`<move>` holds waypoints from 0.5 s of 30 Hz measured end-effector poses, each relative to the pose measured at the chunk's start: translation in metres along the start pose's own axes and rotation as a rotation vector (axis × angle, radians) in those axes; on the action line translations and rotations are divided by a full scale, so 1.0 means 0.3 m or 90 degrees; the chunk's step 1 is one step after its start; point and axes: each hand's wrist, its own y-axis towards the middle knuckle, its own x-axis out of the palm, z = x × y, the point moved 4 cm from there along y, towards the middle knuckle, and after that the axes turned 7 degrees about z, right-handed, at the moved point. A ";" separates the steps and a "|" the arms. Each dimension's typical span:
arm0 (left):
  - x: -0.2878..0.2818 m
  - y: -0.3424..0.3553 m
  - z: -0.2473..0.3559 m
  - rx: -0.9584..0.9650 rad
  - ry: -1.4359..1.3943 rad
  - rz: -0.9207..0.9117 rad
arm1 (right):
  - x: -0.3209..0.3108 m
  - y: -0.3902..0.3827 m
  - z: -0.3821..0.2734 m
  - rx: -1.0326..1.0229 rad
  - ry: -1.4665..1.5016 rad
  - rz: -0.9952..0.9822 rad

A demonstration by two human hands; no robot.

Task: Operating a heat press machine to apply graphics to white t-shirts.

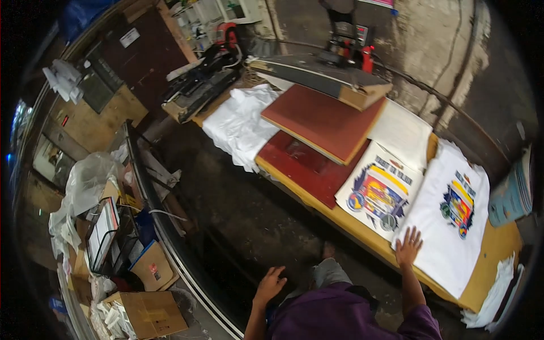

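My right hand (408, 246) lies with fingers spread on the left edge of a white T-shirt (445, 249) bearing a colourful print. Beside that shirt, to its left, are printed sheets (374, 195) with a similar colourful design and a blank white sheet (402, 130) above them. My left hand (272, 280) hangs over the dark floor by my body, its fingers loosely apart, holding nothing. A red flat board (320, 119) rests raised over a darker red board (294, 170), under the edge of a large press plate (323, 76).
The yellow-topped table (331, 217) also holds crumpled white garments (238, 124) and a black machine (204, 85). Stacked buckets (507, 195) stand at the right. On the left, a long black rail (150, 204) borders a cluttered shelf with a cardboard box (150, 311) and plastic bags (85, 175).
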 end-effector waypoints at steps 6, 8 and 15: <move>-0.032 0.239 -0.059 -0.005 -0.038 -0.081 | -0.024 0.011 -0.025 0.033 -0.053 -0.042; -0.093 0.356 -0.061 0.021 -0.010 -0.058 | -0.017 0.020 -0.023 0.046 -0.076 -0.065; -0.382 0.832 0.011 0.117 -0.051 0.032 | -0.042 0.037 -0.036 0.036 -0.079 -0.151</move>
